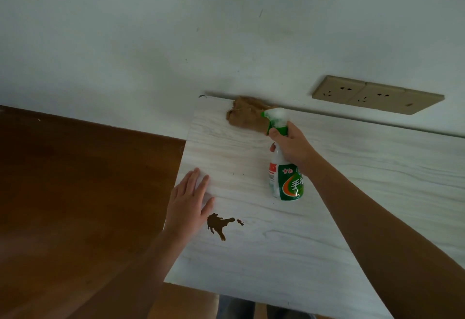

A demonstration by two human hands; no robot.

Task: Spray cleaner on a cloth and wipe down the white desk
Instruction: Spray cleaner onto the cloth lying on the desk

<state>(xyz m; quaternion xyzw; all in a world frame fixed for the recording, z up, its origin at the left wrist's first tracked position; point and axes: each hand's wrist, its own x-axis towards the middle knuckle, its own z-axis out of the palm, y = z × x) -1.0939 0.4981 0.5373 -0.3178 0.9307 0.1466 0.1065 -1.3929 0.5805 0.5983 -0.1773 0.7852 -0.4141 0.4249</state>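
both hands are apart: my right hand (pixel 293 148) grips the spray bottle (pixel 285 167), nozzle toward the brown cloth (pixel 245 114). my left hand (pixel 188 203) rests flat, fingers straight, on the white desk (pixel 327 218) beside a brown stain (pixel 219 224).

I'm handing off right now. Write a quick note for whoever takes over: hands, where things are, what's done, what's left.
Hands: left hand lies flat on the desk near its left edge, holding nothing; right hand grips the spray bottle, nozzle toward the cloth.
Cloth: bunched at the desk's back edge.
Done: bottle in hand.
Left: spray the cloth, wipe the desk, including the brown stain beside the left hand.
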